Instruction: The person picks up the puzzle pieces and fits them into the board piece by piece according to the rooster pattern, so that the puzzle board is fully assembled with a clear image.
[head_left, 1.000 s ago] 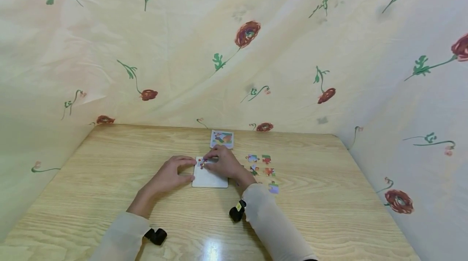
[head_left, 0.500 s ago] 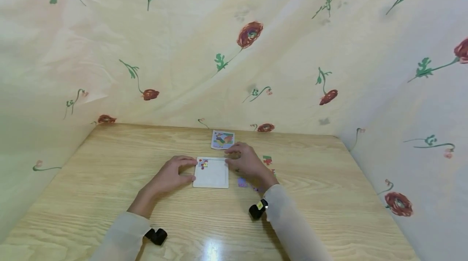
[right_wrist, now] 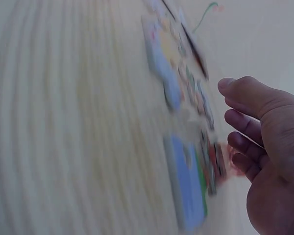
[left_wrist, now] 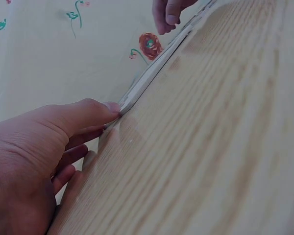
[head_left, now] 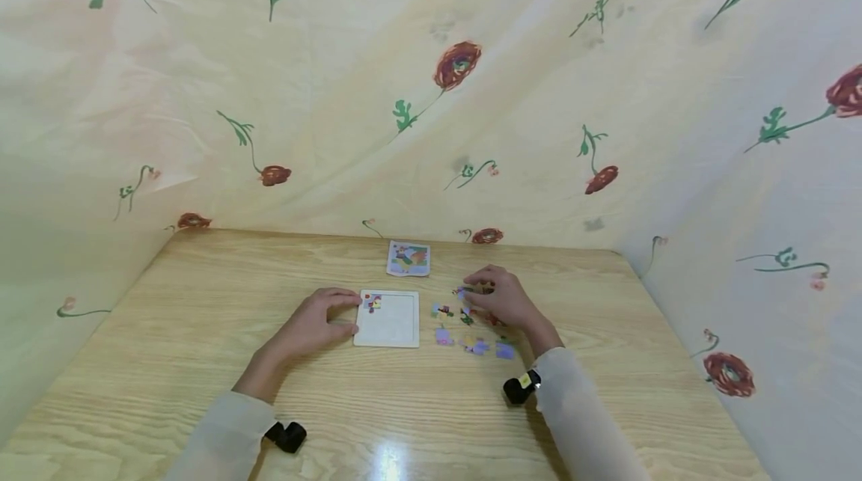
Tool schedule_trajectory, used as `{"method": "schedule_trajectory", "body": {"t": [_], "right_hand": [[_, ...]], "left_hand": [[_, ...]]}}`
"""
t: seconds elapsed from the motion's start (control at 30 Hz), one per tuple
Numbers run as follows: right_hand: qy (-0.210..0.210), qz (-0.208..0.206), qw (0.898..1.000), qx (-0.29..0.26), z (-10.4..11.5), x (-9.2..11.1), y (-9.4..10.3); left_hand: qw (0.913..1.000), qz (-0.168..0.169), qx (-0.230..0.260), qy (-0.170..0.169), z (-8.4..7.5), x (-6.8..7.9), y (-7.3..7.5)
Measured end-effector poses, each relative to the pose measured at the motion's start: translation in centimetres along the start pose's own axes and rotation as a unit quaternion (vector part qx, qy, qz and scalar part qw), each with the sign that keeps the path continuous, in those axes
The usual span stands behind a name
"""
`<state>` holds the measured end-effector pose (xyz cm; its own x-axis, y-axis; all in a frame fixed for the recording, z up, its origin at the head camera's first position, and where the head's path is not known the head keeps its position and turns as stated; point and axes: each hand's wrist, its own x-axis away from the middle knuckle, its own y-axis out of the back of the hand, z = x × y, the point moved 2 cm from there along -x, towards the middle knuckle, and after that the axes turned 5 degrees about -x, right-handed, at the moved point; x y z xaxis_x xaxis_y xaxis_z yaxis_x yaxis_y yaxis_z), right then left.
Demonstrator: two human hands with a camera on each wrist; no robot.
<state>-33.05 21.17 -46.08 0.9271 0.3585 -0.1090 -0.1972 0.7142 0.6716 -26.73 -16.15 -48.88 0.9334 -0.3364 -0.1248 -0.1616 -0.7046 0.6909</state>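
Observation:
A white square puzzle tray (head_left: 390,324) lies on the table, with a few joined jigsaw pieces (head_left: 373,303) in its upper left corner. My left hand (head_left: 322,319) touches the tray's left edge, thumb and fingertips spread apart along it. In the left wrist view the thumb (left_wrist: 100,110) rests at the tray's corner. To the right, my right hand (head_left: 501,298) reaches over loose jigsaw pieces (head_left: 443,336), fingers loosely bent. The right wrist view shows the hand (right_wrist: 269,127) beside the pieces with nothing visible in its grasp; part of the pieces are hidden beneath it.
Behind the tray lies a small picture card (head_left: 408,258) with a colourful print. The wooden table (head_left: 377,406) meets a flower-printed cloth (head_left: 350,92) at the back and sides. Black wrist cameras (head_left: 521,388) sit on both sleeves.
My right hand has left the tray's upper left corner and moved right, over the loose pieces. The joined pieces in that corner are now uncovered. The left hand stays at the tray's edge.

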Motion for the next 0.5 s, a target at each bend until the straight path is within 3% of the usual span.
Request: {"method": "schedule_trajectory", "body": {"t": [0.5], "right_hand": [[-0.012,0.016,1.000,-0.004,-1.4,0.4,0.7]], "left_hand": [[1.0000,0.001,0.003,0.002,0.0,0.1,0.1]]}}
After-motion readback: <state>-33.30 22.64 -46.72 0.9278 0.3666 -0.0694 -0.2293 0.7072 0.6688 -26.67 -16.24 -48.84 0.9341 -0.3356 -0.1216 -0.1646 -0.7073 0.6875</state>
